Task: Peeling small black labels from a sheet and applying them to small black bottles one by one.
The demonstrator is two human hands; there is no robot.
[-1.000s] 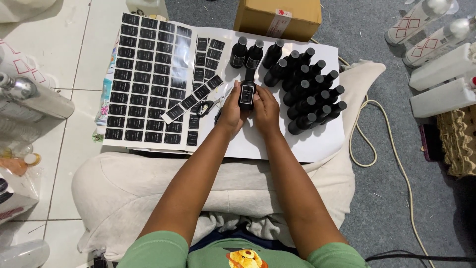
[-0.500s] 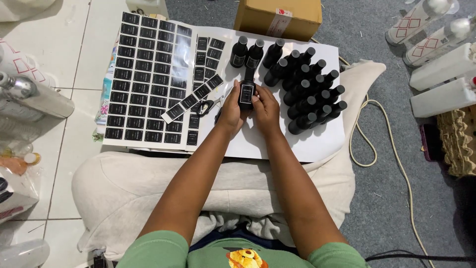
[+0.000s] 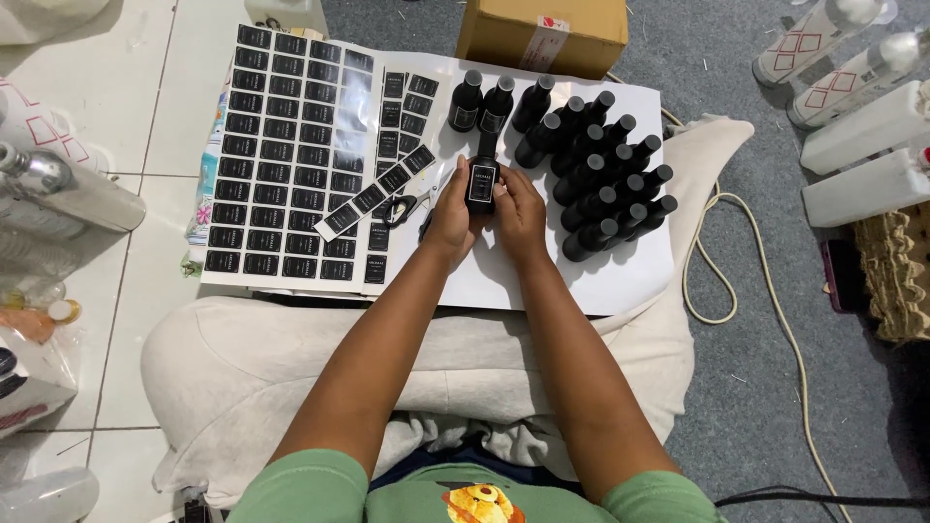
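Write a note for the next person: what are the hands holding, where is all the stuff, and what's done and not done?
Left hand and right hand both grip one small black bottle that has a black label on its front.
Sticker sheet of black labels lies left of the hands; a cut label strip and scissors are beside the left hand.
Two labelled bottles stand ahead near the cardboard box.
Black bottle cluster on the right shows no labels from here, so it looks left to do.

Both hands, left hand (image 3: 451, 215) and right hand (image 3: 520, 215), gripped a black bottle (image 3: 481, 182); more bottles (image 3: 601, 174) clustered at two o'clock.
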